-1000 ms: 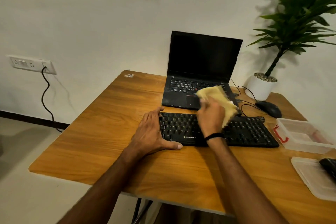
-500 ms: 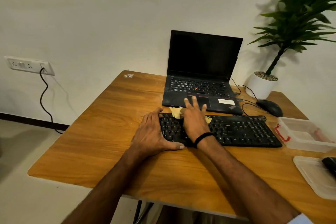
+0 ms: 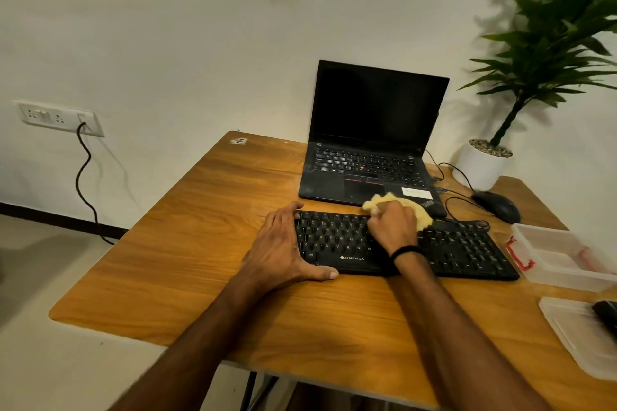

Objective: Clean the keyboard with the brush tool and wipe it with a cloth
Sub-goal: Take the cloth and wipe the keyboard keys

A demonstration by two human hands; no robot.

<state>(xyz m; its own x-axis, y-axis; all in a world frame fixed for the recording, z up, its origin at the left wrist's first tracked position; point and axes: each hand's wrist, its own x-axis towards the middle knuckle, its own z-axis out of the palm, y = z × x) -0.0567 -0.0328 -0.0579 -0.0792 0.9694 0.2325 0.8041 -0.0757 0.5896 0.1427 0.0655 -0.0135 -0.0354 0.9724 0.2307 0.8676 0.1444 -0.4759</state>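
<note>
On brown wooden table [image 3: 200, 243], left hand [image 3: 283, 250] lies flat over 9 o'clock end of black rectangular plastic keyboard [image 3: 467, 250]. The right hand [image 3: 394, 230] grips crumpled yellow cloth [image 3: 415, 210] against far key rows. An open black laptop [image 3: 377, 110] sits at keyboard's 12 o'clock.

On your left, the brown wooden table [image 3: 160, 260] shows bare wood from wall side to near edge, and a bare strip runs in front of the flat black keyboard [image 3: 467, 253]. Your left hand [image 3: 283, 250] blocks its left end. Your right hand [image 3: 394, 227], gripping a crumpled yellow cloth [image 3: 419, 212], covers its middle. Behind it, the open black laptop [image 3: 377, 117] leaves a narrow gap. On your right, thin black cables [image 3: 477, 222], a black mouse [image 3: 497, 207], a white round plant pot [image 3: 480, 167] and a clear plastic box [image 3: 564, 260] crowd close.
</note>
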